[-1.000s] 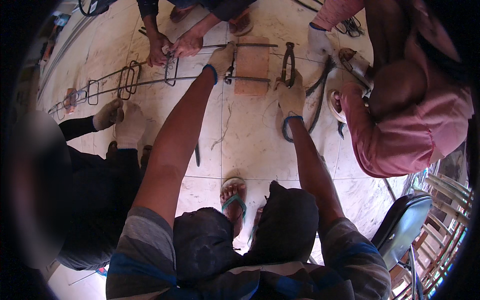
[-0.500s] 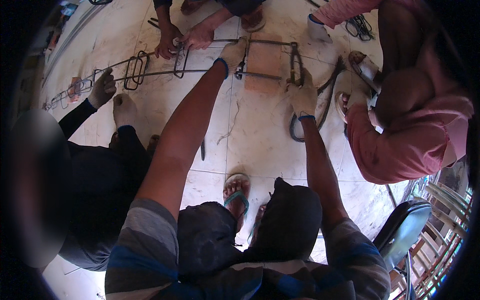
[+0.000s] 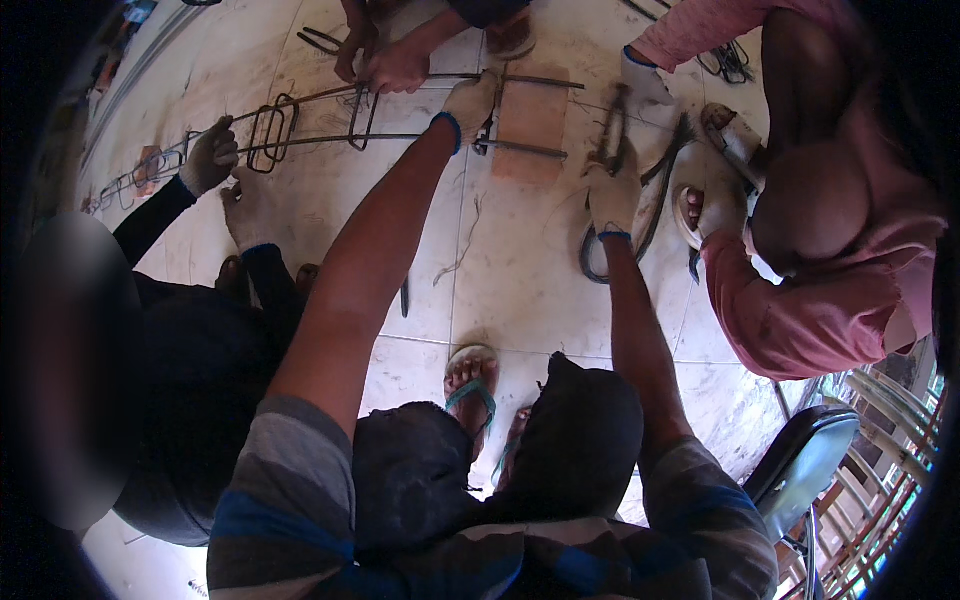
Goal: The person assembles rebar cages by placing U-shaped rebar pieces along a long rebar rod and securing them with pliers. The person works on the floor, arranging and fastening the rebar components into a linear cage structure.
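My left hand [image 3: 468, 108], in a pale work glove with a blue cuff, is closed on a stirrup [image 3: 483, 138] near the right end of a long cage of steel rods [image 3: 400, 137]. My fingers hide most of that stirrup. To its right, my gloved right hand [image 3: 613, 200] holds a separate narrow rectangular steel stirrup [image 3: 612, 128], slightly blurred and apart from the rod ends. A reddish-brown tile [image 3: 530, 118] lies under the rod ends. Another stirrup [image 3: 362, 120] hangs round the rods left of my left hand.
Opposite, a co-worker's bare hand [image 3: 400, 66] is at the rods. On the left, another person's gloved hand [image 3: 210, 158] grips the cage. Someone in a pink shirt [image 3: 800, 300] crouches at right. A dark bundle of wire [image 3: 655, 205] lies beside my right hand.
My right hand has drawn its stirrup rightward, away from the rod ends. My left hand stays at the cage. The left co-worker's lower hand has risen towards the rods.
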The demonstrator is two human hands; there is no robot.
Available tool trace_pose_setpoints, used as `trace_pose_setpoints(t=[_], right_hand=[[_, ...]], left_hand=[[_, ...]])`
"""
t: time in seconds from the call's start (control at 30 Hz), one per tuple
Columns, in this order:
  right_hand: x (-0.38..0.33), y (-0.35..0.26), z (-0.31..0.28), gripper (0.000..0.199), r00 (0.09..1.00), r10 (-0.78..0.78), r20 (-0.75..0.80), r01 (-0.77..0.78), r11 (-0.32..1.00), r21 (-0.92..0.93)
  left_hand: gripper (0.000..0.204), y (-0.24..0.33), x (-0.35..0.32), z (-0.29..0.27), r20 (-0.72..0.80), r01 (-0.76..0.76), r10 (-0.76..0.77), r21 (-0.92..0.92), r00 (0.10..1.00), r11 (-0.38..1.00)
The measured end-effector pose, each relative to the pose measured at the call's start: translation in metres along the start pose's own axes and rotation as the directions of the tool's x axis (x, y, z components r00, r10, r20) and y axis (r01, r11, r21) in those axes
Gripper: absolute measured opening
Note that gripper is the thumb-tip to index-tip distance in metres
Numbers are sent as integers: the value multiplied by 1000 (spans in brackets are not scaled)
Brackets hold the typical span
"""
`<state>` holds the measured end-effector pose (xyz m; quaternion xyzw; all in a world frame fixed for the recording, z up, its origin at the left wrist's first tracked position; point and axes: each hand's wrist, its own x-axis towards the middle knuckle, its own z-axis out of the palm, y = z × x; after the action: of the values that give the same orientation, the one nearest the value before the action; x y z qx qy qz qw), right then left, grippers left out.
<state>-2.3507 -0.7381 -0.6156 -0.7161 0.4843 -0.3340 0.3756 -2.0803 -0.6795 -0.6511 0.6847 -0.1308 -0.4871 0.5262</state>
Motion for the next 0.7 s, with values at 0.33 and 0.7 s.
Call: trace_pose_setpoints(t=[0.33, 0.7], right_hand=[[19, 34, -8, 65, 996, 26, 84, -26, 1000, 1], [-1, -2, -1, 64, 973, 28, 231, 29, 970, -240]], left_hand=[[34, -11, 23, 12, 222, -342, 371, 892, 902, 297], [39, -26, 23, -13, 191, -338, 445, 898, 875, 280]])
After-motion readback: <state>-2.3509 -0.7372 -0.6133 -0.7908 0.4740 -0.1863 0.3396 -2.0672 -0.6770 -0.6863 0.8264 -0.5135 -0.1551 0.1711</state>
